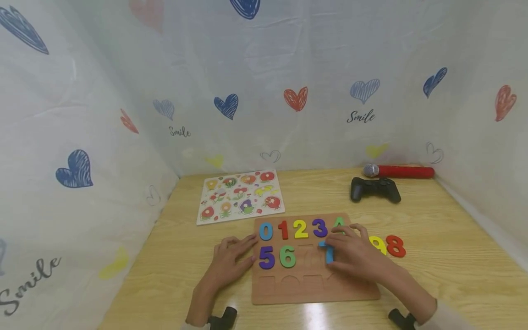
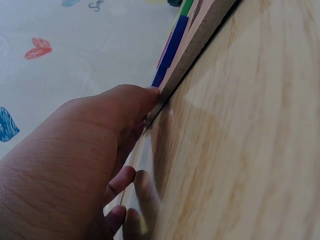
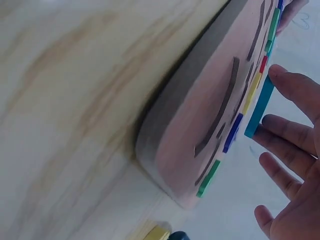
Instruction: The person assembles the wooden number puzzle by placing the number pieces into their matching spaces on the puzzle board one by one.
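My right hand pinches a blue number 7 piece between thumb and fingertips, over the right part of the wooden number board. In the right wrist view the piece is held above the board surface. My left hand rests at the board's left edge, its thumb and a finger touching the side. Set in the board are the blue 0, red 1, yellow 2, purple 3, purple 5 and green 6. The green 4 is partly hidden by my right hand.
Right of the board lie a yellow 9, partly covered by my hand, and a red 8. Behind stand a fruit puzzle board, a black game controller and a red microphone. Patterned sheets enclose the table.
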Demonstrator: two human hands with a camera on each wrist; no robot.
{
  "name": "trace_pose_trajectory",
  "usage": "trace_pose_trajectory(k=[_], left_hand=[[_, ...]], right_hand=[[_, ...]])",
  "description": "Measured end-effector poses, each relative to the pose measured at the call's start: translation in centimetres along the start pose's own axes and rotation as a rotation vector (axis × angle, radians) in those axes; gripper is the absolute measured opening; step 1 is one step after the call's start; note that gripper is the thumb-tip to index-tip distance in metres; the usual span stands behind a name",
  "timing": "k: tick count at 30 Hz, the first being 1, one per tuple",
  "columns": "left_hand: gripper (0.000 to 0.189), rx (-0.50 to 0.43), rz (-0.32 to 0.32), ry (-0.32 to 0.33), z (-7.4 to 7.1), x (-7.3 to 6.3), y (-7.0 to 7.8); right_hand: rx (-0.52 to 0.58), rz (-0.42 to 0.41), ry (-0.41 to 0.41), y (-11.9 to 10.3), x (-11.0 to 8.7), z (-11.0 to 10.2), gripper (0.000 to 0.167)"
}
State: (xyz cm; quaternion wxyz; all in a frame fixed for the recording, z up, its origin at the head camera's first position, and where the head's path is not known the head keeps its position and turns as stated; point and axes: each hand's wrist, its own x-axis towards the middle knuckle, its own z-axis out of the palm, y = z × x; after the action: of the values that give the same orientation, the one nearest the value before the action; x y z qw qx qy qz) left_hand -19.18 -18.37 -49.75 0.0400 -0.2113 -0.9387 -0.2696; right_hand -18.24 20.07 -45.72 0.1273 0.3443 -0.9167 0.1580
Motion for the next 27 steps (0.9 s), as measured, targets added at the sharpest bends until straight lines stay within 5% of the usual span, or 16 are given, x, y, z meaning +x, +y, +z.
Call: trace_pose_trajectory(k=[27], left_hand=[[0.049, 0.011, -0.005, -0.008, -0.1, 0.0, 0.0]], right_hand=[[-0.016, -0.026, -0.047, -2.2, 2.6, 1.9, 0.043]])
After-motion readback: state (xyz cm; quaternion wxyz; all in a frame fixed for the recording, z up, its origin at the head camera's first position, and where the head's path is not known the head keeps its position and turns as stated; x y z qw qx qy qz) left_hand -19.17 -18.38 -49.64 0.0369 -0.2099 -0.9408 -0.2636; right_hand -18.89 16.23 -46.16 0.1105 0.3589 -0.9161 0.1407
